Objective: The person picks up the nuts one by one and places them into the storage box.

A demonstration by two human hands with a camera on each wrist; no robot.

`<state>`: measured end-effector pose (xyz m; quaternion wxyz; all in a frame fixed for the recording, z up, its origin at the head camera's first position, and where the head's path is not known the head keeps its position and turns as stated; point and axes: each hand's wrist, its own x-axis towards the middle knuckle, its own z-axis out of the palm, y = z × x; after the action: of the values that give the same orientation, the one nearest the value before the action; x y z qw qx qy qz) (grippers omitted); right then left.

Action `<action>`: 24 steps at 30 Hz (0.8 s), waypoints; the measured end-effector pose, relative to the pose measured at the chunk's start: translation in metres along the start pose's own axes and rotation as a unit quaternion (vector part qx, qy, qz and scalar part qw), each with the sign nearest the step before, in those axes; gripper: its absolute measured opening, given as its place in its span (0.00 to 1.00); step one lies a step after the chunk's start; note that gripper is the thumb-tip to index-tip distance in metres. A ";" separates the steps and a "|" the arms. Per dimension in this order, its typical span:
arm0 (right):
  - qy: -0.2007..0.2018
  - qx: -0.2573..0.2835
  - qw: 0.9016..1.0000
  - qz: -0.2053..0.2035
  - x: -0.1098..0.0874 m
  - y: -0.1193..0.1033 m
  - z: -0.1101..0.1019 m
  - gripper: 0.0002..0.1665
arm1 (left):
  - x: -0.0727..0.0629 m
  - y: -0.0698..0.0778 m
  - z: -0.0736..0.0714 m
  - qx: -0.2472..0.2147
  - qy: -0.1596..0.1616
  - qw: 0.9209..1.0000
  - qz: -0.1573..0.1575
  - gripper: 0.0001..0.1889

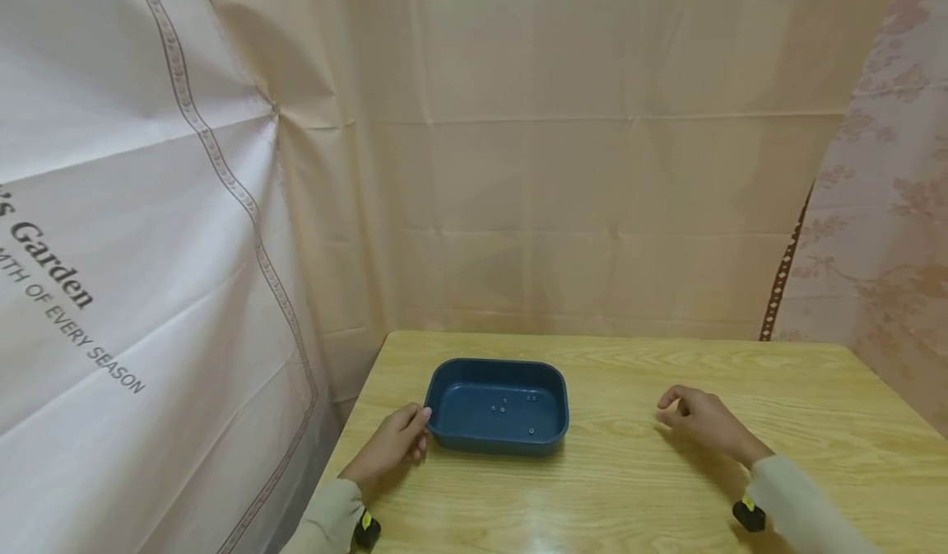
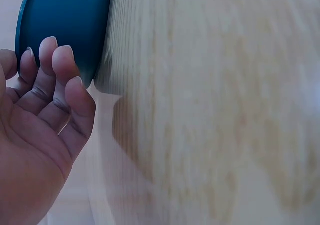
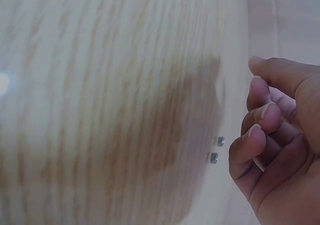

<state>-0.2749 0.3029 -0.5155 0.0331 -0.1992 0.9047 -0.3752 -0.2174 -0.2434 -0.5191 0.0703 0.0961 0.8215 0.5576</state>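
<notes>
A dark blue rectangular tray (image 1: 496, 445) stands on the wooden table, with several small metal nuts (image 1: 503, 410) scattered on its floor. My left hand (image 1: 392, 445) grips its left end, thumb at the rim and fingers against the outer wall (image 2: 70, 15). To the right of the tray my right hand (image 1: 704, 422) hovers over the table, fingers loosely bent, nothing visible between them. Two metal nuts (image 3: 217, 150) lie close together on the table near the right fingers in the right wrist view; in the head view they cannot be made out.
The light wood table (image 1: 615, 488) has a rounded back left corner. Beige cloth (image 1: 578, 167) hangs behind it, a white printed cloth (image 1: 148, 274) on the left and a floral one (image 1: 889, 233) on the right. Each wrist wears a small black camera (image 1: 750, 514).
</notes>
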 end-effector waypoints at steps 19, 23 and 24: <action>0.028 -0.033 0.998 0.050 -0.013 0.018 -0.005 0.14 | 0.002 -0.002 -0.003 0.006 -0.010 1.000 -0.001 0.25; 0.035 -0.034 0.997 0.062 -0.013 0.021 -0.007 0.13 | 0.002 -0.001 -0.002 0.011 -0.006 1.000 0.001 0.26; 0.035 -0.033 0.997 0.066 -0.014 0.022 -0.008 0.12 | 0.001 -0.001 -0.002 0.012 -0.005 1.000 -0.001 0.26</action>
<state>-0.2716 0.3276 -0.5267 0.0196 -0.1270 0.9283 -0.3488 -0.2192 -0.2451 -0.5196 0.0736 0.0991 0.8280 0.5471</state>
